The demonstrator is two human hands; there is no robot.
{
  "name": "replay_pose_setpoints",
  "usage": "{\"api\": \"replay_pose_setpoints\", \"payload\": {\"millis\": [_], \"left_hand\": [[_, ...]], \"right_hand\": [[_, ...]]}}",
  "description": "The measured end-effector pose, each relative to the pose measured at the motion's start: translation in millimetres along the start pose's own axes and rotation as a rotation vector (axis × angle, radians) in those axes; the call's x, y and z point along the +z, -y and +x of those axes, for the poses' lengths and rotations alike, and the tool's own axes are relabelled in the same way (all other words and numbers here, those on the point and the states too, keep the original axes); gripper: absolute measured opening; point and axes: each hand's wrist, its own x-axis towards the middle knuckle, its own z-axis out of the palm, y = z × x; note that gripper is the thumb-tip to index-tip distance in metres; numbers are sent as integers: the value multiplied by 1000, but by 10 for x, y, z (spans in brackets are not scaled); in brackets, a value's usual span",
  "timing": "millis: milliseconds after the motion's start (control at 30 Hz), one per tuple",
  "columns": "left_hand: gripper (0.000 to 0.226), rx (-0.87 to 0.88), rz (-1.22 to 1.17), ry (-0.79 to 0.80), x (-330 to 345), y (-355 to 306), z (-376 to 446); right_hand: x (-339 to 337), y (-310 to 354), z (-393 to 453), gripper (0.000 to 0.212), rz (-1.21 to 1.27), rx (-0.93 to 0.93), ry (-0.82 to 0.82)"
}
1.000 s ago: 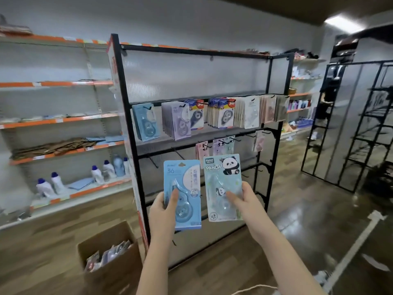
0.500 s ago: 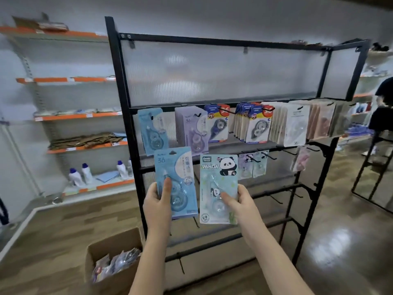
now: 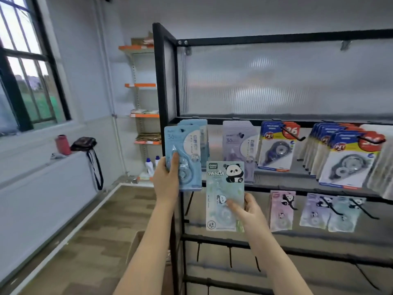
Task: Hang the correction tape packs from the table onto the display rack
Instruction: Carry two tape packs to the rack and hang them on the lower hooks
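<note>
My left hand (image 3: 167, 179) grips a blue correction tape pack (image 3: 187, 150) by its lower left edge and holds it up in front of the blue packs hanging at the top left of the black display rack (image 3: 163, 81). Lower and to the right, my right hand (image 3: 246, 211) holds a pale green panda pack (image 3: 223, 188) by its bottom right part, thumb across the front. Both packs stand upright, just in front of the rack's left end.
Purple packs (image 3: 239, 145), blue and yellow packs (image 3: 276, 145) and more hang on the top row; panda packs (image 3: 281, 209) hang on the row below, with empty hooks (image 3: 230, 258) under them. A cardboard box (image 3: 136, 245) stands by my left arm. A red bottle (image 3: 63, 144) and black bag (image 3: 84, 143) sit on the ledge.
The view has swung left and closer to the rack. My left hand has raised the blue pack to the top row's left end; the panda pack stays lower in my right hand.
</note>
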Motion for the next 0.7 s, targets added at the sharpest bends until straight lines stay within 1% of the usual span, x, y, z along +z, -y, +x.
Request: {"api": "replay_pose_setpoints", "payload": {"millis": [67,133,233,367,433,567,700], "left_hand": [[50,14,36,3,43,34,2],[37,6,60,-4,107,100,29],[33,-28,66,1,244,217,198],[26,-36,145,32,424,356,472],[26,-52,149,46,466,402,557],[35,-123,161,66,477,421,608],[41,-166,309,122,404,450,469]], "right_hand": [[-29,-27,88,39,10,18,25],[-58,-61,144,32,15,27,45],[-115,-142,190,21,10,38,42],[-178,-223,214,19,2,69,31],[-184,-251,220,20,6,76,13],[-164,-265,159,21,38,86,17],[-116,-258,61,20,26,85,-8]]}}
